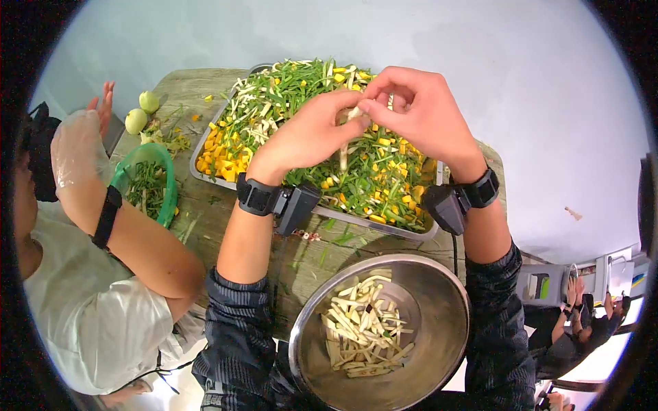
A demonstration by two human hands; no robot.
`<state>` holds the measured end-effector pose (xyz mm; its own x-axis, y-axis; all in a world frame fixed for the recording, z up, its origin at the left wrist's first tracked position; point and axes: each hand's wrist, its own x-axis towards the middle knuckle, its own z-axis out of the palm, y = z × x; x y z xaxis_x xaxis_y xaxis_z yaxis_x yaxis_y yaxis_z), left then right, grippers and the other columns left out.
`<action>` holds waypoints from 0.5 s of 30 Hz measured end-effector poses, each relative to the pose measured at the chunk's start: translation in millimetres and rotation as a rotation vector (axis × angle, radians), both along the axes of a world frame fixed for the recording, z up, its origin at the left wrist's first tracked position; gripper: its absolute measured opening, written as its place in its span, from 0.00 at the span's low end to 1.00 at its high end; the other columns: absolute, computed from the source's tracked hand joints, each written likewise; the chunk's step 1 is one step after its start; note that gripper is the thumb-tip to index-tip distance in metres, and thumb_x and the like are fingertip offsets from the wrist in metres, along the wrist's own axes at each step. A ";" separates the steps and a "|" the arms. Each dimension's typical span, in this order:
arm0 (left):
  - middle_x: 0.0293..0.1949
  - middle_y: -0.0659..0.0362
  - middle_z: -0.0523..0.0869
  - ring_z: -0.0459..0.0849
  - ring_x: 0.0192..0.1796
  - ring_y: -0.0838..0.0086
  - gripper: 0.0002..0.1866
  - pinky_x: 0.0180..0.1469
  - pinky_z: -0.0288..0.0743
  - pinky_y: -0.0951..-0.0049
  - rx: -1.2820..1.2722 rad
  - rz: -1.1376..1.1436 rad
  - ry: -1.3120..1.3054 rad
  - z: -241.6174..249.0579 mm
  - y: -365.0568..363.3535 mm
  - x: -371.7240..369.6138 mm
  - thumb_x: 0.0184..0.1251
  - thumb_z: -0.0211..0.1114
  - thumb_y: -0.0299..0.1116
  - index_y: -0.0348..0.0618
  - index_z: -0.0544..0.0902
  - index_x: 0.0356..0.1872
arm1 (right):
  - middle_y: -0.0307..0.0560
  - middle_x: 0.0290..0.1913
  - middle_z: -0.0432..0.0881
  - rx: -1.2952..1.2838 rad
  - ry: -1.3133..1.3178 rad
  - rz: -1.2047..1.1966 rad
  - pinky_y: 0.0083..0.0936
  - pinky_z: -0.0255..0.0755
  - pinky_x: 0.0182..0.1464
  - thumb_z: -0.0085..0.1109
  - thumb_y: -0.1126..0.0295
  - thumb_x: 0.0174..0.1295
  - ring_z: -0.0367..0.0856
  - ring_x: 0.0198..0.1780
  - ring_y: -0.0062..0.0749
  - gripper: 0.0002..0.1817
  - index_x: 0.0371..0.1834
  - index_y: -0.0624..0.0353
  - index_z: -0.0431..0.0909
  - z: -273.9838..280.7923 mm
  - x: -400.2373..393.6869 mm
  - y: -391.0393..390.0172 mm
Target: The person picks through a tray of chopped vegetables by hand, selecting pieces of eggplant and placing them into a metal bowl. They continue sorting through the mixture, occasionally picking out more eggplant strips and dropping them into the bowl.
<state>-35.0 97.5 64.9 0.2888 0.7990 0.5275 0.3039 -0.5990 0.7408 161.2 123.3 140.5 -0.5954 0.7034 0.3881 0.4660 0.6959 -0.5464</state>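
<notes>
My left hand (301,137) and my right hand (426,109) meet over a large metal tray (315,209), fingertips pinched together around pale vegetable strips (344,156). One strip hangs down below my left fingers, and a short end shows between the two hands. Heaped in the tray are chopped green vegetable pieces (301,79), yellow-orange cubes (229,161) and more pale strips. A steel bowl (439,329), tilted toward me, holds a pile of cut pale strips (367,322), some with bits of dark skin.
To my left sits a person in a white shirt (103,301), one hand in a clear plastic glove (79,151). A green basket (171,178) with greens and two round pale-green vegetables (136,122) rest on the wooden table (199,79). People in dark clothes (576,335) are at far right.
</notes>
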 end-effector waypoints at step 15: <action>0.31 0.68 0.72 0.70 0.29 0.84 0.21 0.33 0.68 0.80 -0.225 -0.029 -0.458 25.3 -11.9 -16.9 0.86 0.48 0.37 0.43 0.71 0.73 | 0.49 0.33 0.89 0.146 -0.233 -0.563 0.43 0.80 0.43 0.62 0.65 0.62 0.88 0.37 0.48 0.10 0.44 0.53 0.86 -75.5 21.7 60.8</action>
